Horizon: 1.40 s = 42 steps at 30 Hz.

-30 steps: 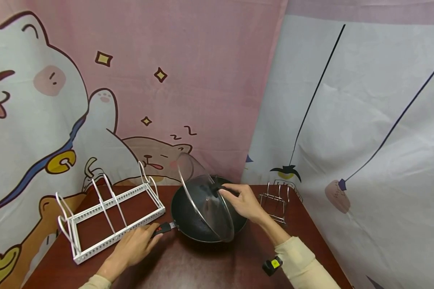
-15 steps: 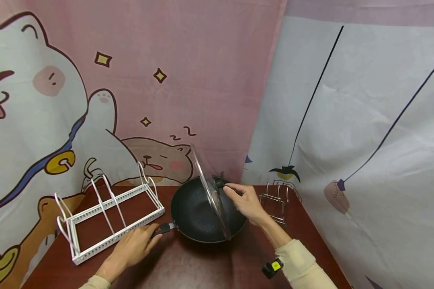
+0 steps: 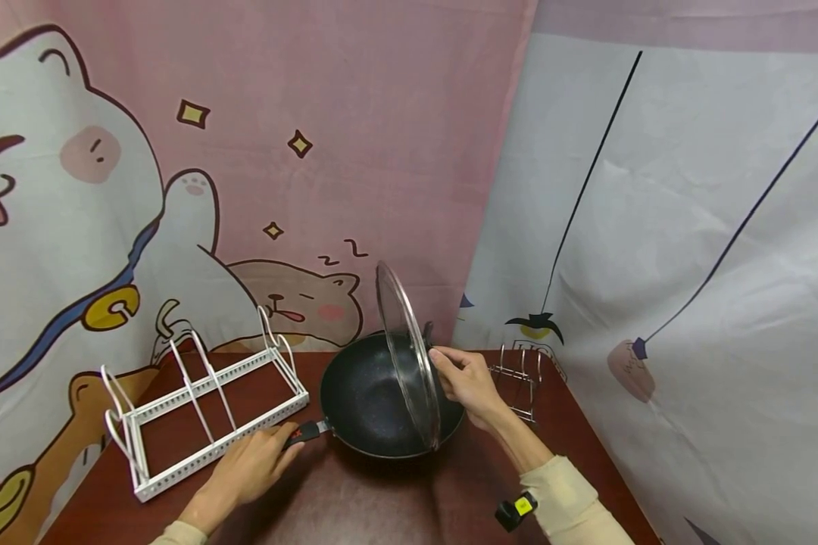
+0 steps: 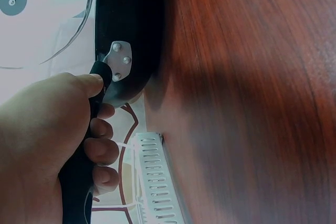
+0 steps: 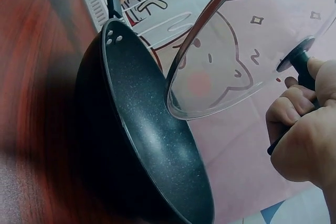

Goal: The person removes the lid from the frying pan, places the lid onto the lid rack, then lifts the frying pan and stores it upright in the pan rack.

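A dark wok [image 3: 361, 405] with a speckled inside stands on the table in the head view. My left hand [image 3: 251, 463] grips its black handle [image 4: 76, 182], fingers wrapped underneath and thumb along the top in the left wrist view. With my right hand [image 3: 473, 387] I hold a clear glass lid [image 3: 409, 363] by its black knob [image 5: 300, 64]. The lid is tilted nearly upright over the right part of the wok, its metal rim toward the left. Whether its lower edge touches the wok I cannot tell.
A white rack [image 3: 218, 405] with upright wire dividers lies left of the wok. A small metal wire rack [image 3: 518, 386] stands to the right, behind my right forearm. Printed curtains [image 3: 409, 151] hang behind the brown table [image 3: 354, 507].
My right hand has turned the lid from a leftward tilt to nearly upright, uncovering more of the wok's inside, and shifted slightly right. My left hand has stayed on the handle.
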Each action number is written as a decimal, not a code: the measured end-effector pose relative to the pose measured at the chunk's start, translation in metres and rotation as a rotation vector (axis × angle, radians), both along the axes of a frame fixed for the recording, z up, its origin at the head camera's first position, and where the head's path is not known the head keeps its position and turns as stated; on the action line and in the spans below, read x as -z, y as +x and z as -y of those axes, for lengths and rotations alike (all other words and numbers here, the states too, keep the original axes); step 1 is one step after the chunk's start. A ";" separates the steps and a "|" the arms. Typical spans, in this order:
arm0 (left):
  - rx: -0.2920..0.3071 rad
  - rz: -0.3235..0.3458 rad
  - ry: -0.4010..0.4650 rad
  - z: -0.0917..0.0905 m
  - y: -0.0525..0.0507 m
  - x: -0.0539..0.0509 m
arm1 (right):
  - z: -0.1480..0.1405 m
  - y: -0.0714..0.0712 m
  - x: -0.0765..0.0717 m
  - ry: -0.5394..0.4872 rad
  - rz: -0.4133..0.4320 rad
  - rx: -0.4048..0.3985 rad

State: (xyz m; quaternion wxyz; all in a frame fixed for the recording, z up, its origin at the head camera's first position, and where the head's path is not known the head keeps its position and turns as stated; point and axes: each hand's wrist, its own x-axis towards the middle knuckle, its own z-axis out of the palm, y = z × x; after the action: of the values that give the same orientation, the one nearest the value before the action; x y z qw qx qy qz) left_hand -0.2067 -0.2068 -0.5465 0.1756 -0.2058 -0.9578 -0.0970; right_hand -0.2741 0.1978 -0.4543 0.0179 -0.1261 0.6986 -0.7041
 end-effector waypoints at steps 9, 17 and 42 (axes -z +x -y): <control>-0.002 -0.013 0.002 0.000 0.001 -0.001 | 0.000 0.004 0.000 -0.064 0.089 0.033; 0.001 -0.020 0.000 0.000 0.002 -0.001 | -0.002 0.007 -0.001 -0.127 0.104 0.008; 0.014 -0.021 0.004 0.000 0.001 0.000 | -0.017 0.014 -0.001 -0.247 0.161 0.029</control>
State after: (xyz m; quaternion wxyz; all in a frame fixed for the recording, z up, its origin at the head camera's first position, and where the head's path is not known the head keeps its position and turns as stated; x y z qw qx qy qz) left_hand -0.2062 -0.2066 -0.5461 0.1854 -0.2131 -0.9542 -0.0980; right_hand -0.2600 0.2144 -0.4536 0.0480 -0.0601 0.6049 -0.7926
